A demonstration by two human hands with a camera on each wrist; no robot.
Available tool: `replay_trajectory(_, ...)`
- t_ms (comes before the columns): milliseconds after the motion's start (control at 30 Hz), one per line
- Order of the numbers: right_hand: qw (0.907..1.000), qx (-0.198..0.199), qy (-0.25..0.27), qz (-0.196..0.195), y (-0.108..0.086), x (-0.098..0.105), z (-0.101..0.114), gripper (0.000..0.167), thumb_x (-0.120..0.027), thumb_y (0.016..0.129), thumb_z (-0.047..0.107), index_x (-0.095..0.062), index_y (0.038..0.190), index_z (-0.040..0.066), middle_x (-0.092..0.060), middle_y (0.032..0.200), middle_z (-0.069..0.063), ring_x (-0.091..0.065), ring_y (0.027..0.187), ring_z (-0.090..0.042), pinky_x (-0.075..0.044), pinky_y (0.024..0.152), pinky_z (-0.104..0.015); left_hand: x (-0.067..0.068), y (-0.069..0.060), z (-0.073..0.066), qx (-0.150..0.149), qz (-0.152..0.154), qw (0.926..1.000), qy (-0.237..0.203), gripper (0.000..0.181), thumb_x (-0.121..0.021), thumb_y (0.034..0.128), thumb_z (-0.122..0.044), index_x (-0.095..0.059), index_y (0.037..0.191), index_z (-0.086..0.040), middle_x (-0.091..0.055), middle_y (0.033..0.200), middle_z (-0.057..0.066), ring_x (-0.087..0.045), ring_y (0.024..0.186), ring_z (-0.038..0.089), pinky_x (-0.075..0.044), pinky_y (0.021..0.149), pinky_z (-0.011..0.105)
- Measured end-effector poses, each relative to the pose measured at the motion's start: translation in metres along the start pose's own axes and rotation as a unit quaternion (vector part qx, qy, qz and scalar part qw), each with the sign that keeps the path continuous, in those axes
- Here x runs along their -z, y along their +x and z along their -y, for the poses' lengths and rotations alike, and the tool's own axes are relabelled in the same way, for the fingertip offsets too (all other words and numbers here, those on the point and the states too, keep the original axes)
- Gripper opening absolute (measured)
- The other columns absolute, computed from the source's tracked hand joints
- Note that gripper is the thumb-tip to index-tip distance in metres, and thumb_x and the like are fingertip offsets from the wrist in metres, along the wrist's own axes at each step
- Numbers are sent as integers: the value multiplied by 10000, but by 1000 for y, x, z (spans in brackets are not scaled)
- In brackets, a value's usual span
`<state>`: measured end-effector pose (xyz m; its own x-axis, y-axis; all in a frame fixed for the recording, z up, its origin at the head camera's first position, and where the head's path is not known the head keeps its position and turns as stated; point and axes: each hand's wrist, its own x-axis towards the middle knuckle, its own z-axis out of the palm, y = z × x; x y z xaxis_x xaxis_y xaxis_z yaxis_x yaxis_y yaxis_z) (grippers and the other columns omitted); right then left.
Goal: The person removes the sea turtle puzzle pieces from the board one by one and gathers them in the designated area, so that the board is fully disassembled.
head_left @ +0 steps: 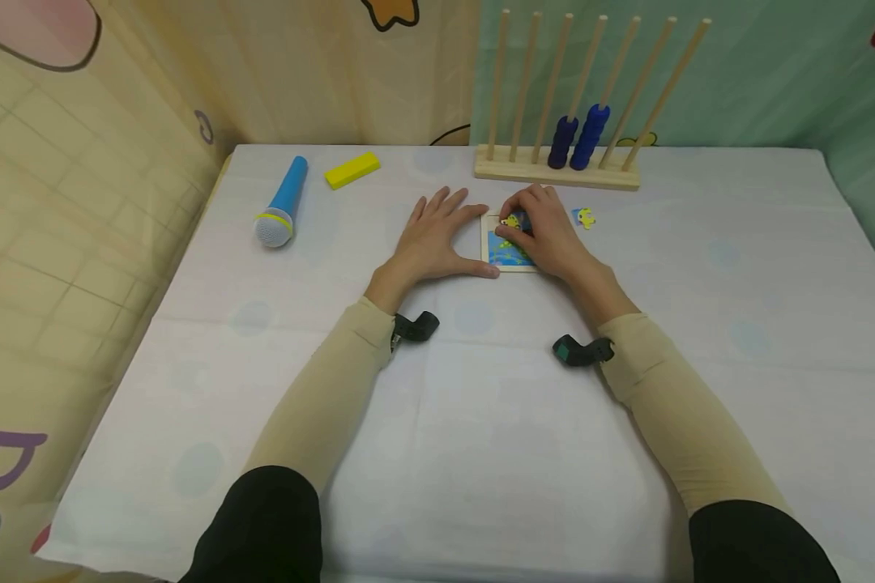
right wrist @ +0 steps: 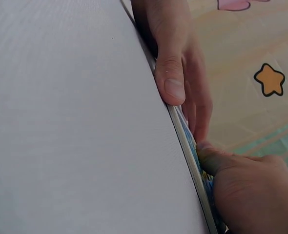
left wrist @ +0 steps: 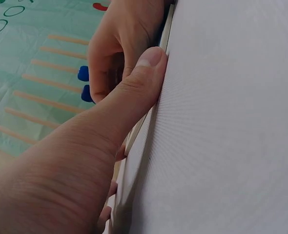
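A small puzzle board [head_left: 509, 256] with a pale wooden rim and a blue picture lies flat on the table. My left hand [head_left: 432, 241] is spread at its left side, with the thumb at the near left corner; in the right wrist view that thumb [right wrist: 173, 87] touches the rim. My right hand [head_left: 550, 231] is over the board's right part, pinching a small blue-and-yellow puzzle piece [head_left: 512, 220] between thumb and fingers. That hand hides much of the board. Another puzzle piece [head_left: 584, 217], yellow and blue, lies just right of the right hand.
Behind the board stands a wooden peg rack [head_left: 554, 172] with upright rods and blue beads on two of them. A yellow block [head_left: 352, 170] and a blue toy microphone [head_left: 284, 202] lie at the back left. Patterned curtains border the white-covered table [head_left: 481, 453].
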<state>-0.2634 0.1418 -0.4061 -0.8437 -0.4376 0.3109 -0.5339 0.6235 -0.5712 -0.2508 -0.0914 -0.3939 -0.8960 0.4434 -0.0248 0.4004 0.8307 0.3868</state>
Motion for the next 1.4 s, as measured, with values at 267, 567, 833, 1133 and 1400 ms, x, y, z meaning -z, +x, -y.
replay_trajectory(267,9967,-291,588,-478,-6,2,-2,314,-788,963,148,-685,1245,56,-680,1229,-130,-625,1111,-267,-497,952,-412,0,0,0,37,74,10000,41,1054,-759,750,-811,-385,1627,-360,-173,1776,20,-16,1658,268,35,1333,512)
replay_trajectory(567,9856,-627,1305,-868,-12,6,-5,220,-785,959,120,-748,1166,53,-760,1150,-98,-690,986,-165,-518,857,-168,1,-1,-1,-11,40,10000,3,1058,-772,746,-802,-395,1623,-347,-187,1773,29,-31,1657,276,33,1334,508)
replay_trajectory(833,9901,-487,1092,-730,-13,6,-3,224,-797,949,122,-754,1161,66,-772,1138,-84,-713,1008,-183,-502,879,-167,0,0,0,-17,37,10000,44,1062,-766,748,-807,-390,1627,-344,-183,1774,32,-26,1658,277,35,1333,512)
replay_trajectory(1133,9817,-626,1379,-1155,-13,5,-4,188,-803,951,164,-791,1125,94,-789,1078,-71,-710,939,-117,-535,815,-138,0,1,-1,7,48,10000,47,1046,-756,758,-809,-387,1624,-352,-181,1775,24,-29,1657,281,29,1333,516)
replay_trajectory(1400,9680,-1060,1696,-1514,-14,17,-4,248,-676,1046,221,-772,1257,136,-760,1240,-78,-673,1020,-110,-529,859,-169,1,-1,-2,20,81,10000,29,1055,-755,761,-805,-375,1633,-347,-164,1779,27,-13,1658,278,50,1333,508)
